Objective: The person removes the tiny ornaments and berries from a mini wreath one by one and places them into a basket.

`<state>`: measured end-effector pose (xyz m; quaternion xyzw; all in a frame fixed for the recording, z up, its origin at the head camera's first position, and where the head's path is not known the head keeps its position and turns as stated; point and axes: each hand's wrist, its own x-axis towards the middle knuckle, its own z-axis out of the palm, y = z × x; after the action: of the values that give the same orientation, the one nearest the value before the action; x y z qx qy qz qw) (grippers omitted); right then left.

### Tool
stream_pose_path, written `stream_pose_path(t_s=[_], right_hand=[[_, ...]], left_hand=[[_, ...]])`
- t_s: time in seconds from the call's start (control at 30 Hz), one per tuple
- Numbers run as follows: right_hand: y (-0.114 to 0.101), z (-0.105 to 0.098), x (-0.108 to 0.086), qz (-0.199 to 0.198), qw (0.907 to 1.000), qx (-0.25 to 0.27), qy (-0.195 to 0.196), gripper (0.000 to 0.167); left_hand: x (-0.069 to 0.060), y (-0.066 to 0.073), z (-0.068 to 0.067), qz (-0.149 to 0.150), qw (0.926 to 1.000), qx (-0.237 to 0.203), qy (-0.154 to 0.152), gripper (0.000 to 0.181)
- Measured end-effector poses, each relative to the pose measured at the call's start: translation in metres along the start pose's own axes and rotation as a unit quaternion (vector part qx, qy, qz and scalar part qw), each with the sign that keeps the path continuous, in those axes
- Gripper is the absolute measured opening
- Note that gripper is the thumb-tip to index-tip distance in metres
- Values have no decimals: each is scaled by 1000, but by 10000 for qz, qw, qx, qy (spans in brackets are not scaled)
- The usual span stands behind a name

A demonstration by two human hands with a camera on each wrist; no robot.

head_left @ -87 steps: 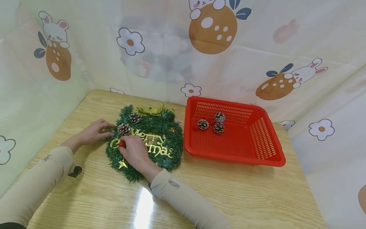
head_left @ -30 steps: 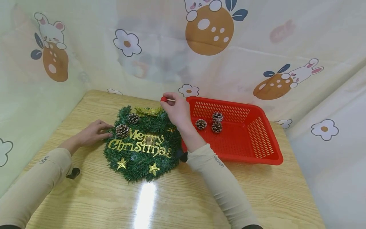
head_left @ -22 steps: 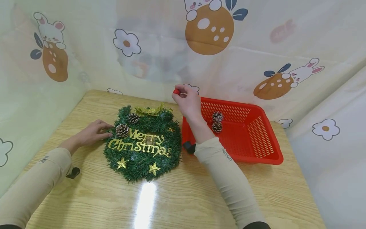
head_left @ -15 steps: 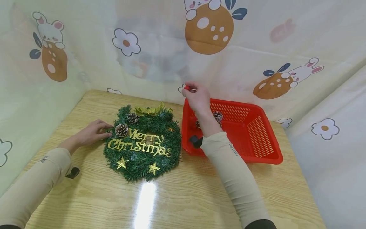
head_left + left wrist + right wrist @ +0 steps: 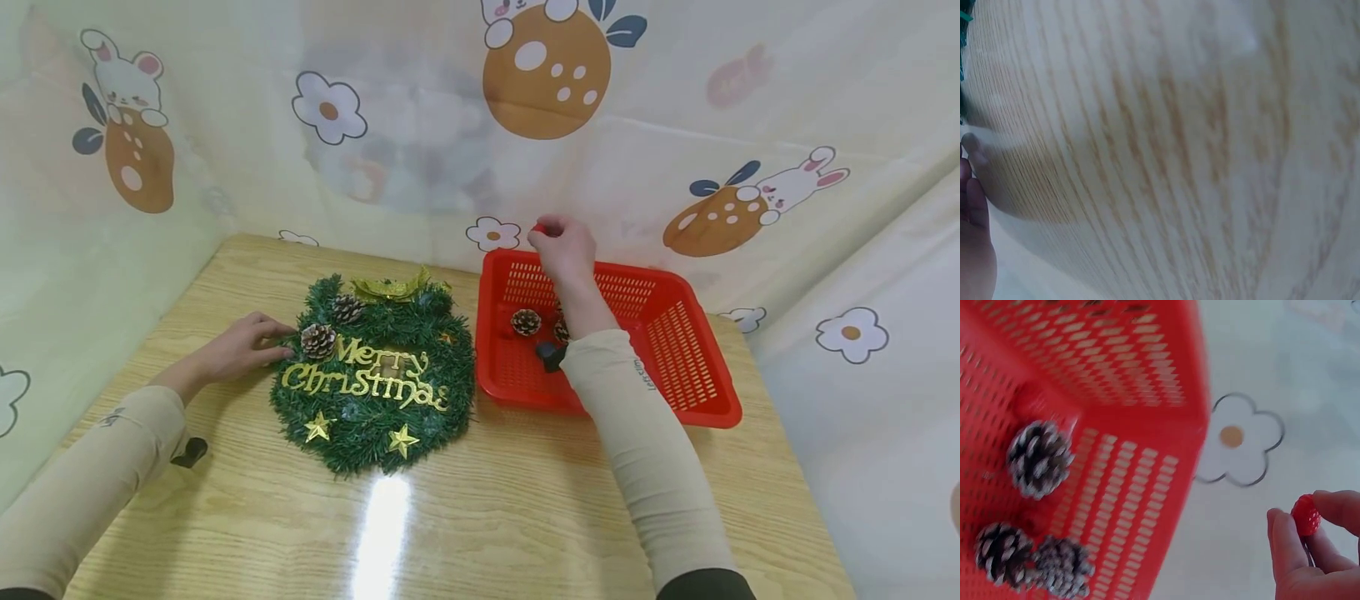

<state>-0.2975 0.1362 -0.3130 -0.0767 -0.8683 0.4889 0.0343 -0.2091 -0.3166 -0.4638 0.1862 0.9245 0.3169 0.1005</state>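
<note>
My right hand (image 5: 568, 254) is raised above the back part of the red plastic basket (image 5: 525, 375). Between its thumb and fingers it pinches a red artificial berry (image 5: 1305, 514) on a thin stem, seen clearly in the right wrist view. On the table lies a green Christmas wreath (image 5: 360, 446) with gold "Merry Christmas" lettering (image 5: 367, 385), gold stars, a gold bow and two pine cones. My left hand (image 5: 243, 346) rests at the wreath's left edge, its fingertips touching the greenery. In the left wrist view only part of the left hand (image 5: 975, 250) shows.
Inside the basket are three pine cones (image 5: 1039, 459) and red berries (image 5: 1030, 400) that blend with its colour. The wooden table (image 5: 285, 533) runs back to a printed curtain (image 5: 420, 125). A bright glare lies in front of the wreath.
My right hand has carried the red berry from the wreath's left side up past the bow and rightward over the basket. The left hand has stayed at the wreath's edge.
</note>
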Motion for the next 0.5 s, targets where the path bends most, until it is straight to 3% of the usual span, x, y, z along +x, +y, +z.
stream_pose_path(t_s=[0.5], right_hand=[[30, -22, 12, 425, 9986, -295, 77, 38]], left_hand=[[0, 6, -2, 26, 10000, 21, 0, 47]])
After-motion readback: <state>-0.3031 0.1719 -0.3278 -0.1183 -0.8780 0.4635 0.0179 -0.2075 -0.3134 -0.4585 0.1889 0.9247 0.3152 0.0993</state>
